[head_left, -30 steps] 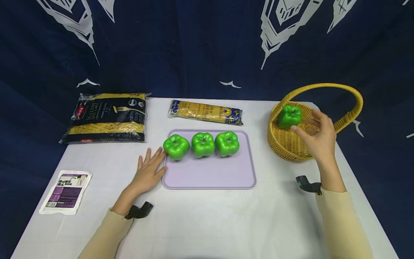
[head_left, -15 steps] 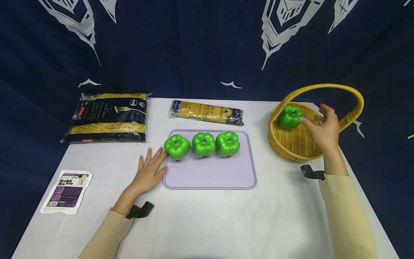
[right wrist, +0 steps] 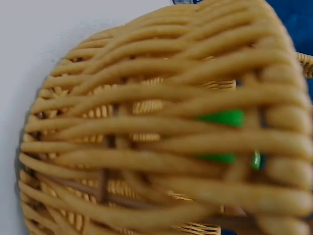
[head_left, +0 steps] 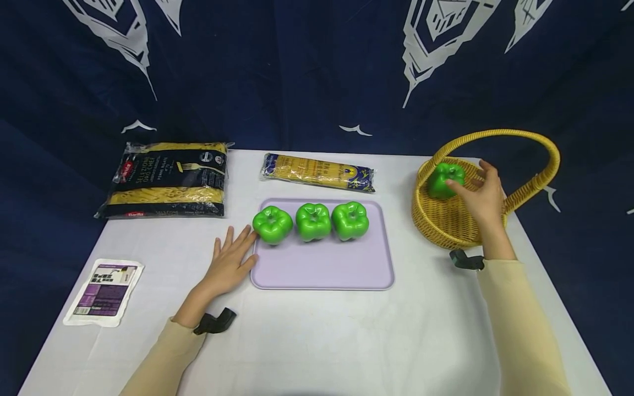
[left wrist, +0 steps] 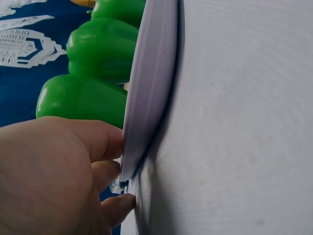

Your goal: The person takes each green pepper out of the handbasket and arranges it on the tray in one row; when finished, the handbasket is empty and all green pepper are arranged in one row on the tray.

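My left hand (head_left: 228, 267) lies on the white table with its fingers spread, fingertips at the left edge of a pale purple tray (head_left: 322, 269). The left wrist view shows fingers touching the tray's rim (left wrist: 149, 88). On the tray sit three green bell peppers: left (head_left: 272, 224), middle (head_left: 313, 222) and right (head_left: 350, 220). My right hand (head_left: 482, 201) reaches into a yellow wicker basket (head_left: 443, 234), its thumb in front of another green bell pepper (head_left: 438, 182). Whether thumb and pepper touch cannot be told. Basket weave (right wrist: 161, 122) hides the right hand in its wrist view.
A black-and-yellow bag of penne pasta (head_left: 165, 179) lies at the back left. Behind the tray is a long yellow pack of noodles (head_left: 317, 171). A white-and-purple packet (head_left: 104, 291) lies at the left. The basket's tall handle (head_left: 537, 181) arches beside my right hand.
My right hand shifts right, away from the pepper in the basket, then comes back left toward it. That pepper stays in its place. The left hand and tray hold still.
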The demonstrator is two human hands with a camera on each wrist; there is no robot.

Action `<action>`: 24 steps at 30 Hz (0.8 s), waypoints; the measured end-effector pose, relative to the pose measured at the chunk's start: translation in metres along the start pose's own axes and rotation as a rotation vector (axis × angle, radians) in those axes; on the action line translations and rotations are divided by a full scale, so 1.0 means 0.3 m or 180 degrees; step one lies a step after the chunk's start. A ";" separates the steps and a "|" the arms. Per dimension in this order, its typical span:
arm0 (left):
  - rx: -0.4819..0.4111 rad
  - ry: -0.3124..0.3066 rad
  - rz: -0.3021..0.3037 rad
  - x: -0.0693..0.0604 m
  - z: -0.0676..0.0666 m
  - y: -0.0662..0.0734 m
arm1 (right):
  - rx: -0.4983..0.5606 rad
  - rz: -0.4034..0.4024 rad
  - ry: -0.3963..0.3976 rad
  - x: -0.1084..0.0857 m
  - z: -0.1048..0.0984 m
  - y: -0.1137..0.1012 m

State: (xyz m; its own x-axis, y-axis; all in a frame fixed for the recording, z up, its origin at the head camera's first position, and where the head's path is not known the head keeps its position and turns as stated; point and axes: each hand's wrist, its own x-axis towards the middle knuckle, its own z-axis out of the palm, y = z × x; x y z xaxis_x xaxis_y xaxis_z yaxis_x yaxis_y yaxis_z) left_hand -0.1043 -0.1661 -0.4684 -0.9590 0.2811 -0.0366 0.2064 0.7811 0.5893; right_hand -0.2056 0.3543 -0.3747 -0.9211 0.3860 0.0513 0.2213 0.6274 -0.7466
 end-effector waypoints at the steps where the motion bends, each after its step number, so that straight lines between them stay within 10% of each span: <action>1: 0.0000 -0.0012 -0.0012 0.001 0.001 0.000 | 0.0009 0.0018 -0.0019 0.001 0.004 0.002; 24: -0.0019 -0.0033 -0.0041 0.003 0.006 -0.010 | -0.0031 0.0064 -0.0132 0.028 0.056 0.039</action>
State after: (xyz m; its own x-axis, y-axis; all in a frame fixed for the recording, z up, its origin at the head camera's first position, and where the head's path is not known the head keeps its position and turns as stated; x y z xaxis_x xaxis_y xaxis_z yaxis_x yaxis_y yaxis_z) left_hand -0.1054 -0.1670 -0.4717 -0.9594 0.2769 -0.0527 0.1929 0.7814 0.5934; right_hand -0.2160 0.3537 -0.3942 -0.9288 0.3704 0.0087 0.2428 0.6264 -0.7407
